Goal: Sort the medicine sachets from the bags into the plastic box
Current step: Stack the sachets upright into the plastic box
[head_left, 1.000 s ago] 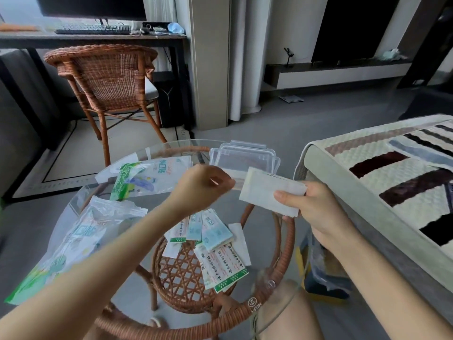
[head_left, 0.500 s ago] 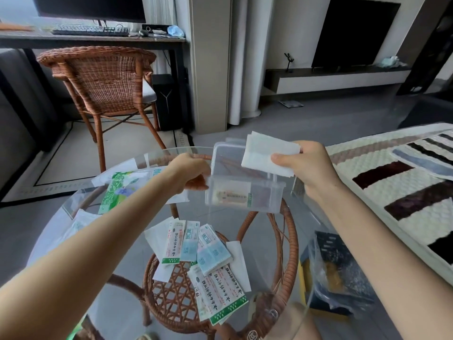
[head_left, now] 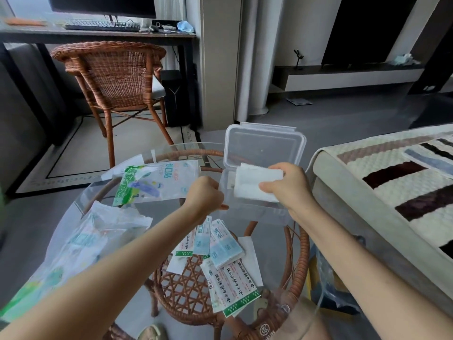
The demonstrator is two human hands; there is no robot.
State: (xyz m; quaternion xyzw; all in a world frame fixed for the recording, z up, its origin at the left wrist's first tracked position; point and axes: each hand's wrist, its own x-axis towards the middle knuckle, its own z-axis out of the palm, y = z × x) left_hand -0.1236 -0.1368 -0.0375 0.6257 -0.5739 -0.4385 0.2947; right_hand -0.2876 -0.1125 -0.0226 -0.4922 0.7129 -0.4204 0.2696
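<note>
The right hand (head_left: 291,190) is holding a white sachet (head_left: 255,185) flat over the mouth of the plastic box (head_left: 247,213). Its grip is clamped on the sachet's near right edge, with the thumb lying on top and the fingers hidden underneath. That hold is probably keeping the sachet level so it slides in flat rather than on end. The box is sitting at the far right edge of the round glass table (head_left: 272,231), and its hinged lid (head_left: 264,146) is standing thrown back behind it, leaving the opening free. The left hand (head_left: 204,200) is curling against the box's near left corner. Its grip is closing on the wall there, apparently steadying the light box so it does not skid on the glass. The white sachet is covering most of the box's inside, so what is already lying in it cannot be told. Toward the near middle of the table, loose sachets (head_left: 225,246) are lying fanned and overlapping, some blue and some green-banded, waiting within reach of either hand. A printed bag (head_left: 159,182) is lying flat at the far left, and a crumpled clear bag (head_left: 98,236) is slumping over the left edge. Whether either is holding more sachets is not clear.
</note>
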